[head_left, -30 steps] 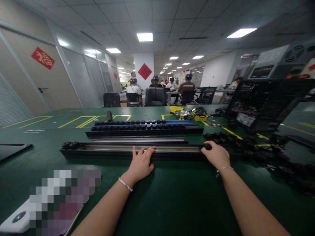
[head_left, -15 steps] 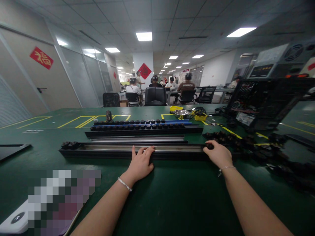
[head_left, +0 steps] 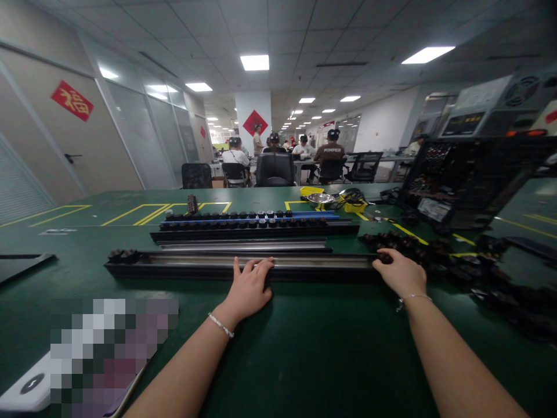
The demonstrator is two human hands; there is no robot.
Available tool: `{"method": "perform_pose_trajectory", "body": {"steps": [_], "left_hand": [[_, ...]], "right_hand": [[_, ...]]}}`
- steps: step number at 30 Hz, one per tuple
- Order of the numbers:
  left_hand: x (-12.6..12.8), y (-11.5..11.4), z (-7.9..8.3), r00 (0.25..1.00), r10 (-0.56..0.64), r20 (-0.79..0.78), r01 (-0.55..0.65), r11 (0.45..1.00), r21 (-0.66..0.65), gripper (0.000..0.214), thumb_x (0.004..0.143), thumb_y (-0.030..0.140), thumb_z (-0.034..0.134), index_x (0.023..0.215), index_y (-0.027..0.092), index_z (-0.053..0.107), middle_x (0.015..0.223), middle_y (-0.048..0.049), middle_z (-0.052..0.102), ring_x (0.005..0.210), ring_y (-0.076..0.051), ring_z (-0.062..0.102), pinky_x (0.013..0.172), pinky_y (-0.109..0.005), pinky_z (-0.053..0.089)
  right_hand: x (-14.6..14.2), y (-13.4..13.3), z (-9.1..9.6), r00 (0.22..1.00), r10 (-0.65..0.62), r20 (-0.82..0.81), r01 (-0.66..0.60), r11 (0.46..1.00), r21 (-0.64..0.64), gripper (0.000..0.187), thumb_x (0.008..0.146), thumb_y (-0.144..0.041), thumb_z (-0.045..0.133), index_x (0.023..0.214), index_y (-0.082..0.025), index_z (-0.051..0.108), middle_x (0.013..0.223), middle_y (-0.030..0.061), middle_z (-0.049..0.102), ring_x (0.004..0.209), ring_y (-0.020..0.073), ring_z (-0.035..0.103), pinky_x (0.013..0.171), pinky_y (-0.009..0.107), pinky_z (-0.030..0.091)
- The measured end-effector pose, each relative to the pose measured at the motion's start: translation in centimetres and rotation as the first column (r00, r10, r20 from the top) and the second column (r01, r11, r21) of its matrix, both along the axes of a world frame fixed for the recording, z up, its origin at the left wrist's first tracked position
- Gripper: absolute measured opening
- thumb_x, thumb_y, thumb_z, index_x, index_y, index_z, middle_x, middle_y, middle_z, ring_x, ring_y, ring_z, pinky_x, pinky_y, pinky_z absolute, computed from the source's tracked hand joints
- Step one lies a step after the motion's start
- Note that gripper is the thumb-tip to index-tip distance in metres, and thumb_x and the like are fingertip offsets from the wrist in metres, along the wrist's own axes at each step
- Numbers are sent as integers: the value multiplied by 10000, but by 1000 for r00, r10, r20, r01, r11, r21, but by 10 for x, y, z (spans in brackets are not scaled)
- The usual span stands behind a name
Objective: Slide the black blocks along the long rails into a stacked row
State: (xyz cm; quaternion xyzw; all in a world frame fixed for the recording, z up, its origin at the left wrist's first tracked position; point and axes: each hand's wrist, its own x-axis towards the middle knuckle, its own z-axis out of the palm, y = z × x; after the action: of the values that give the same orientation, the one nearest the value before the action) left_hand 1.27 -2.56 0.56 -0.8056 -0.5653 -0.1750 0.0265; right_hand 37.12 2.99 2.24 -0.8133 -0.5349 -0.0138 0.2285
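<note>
A long black rail [head_left: 174, 268] with a metal strip lies across the green table [head_left: 304, 348] in front of me. My left hand [head_left: 248, 287] rests flat on the rail's middle, fingers spread. My right hand [head_left: 402, 273] is at the rail's right end, fingers curled on a small black part [head_left: 384, 257] next to a heap of similar black parts [head_left: 413, 247]. A few black parts [head_left: 123, 254] sit at the rail's left end.
Behind the rail lie a second black rail [head_left: 256, 233] and a blue rail [head_left: 248, 219] filled with black parts. A metal bowl [head_left: 319, 200], yellow items and a black open case [head_left: 470, 180] stand at the back right. A phone [head_left: 30, 392] lies near left. People sit at far tables.
My right hand has slid to the right along the rail, from its end toward the heap of black parts. My left hand has stayed in place.
</note>
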Motion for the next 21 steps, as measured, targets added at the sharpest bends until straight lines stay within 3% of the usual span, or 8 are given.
{"method": "perform_pose_trajectory", "body": {"steps": [9,21], "left_hand": [[0,0,0,1000,2,-8,-2,1000,0,548,747,237,504,1281,293,398,1420,-11,469,1303,-271,370,1091,-689,-28],[-2,2,-2,999,-21,30,21,1000,2,537,742,234,496,1264,310,401,1428,17,459,1296,-268,372,1076,-707,-46]], "right_hand": [[13,-1,-2,999,-29,-16,31,996,87,412,714,-387,511,1060,-243,680,1026,114,676,984,329,580,842,479,417],[28,5,-8,992,-22,-128,37,993,114,429,695,-385,526,1067,-224,669,1063,102,653,990,300,577,857,420,448]]}}
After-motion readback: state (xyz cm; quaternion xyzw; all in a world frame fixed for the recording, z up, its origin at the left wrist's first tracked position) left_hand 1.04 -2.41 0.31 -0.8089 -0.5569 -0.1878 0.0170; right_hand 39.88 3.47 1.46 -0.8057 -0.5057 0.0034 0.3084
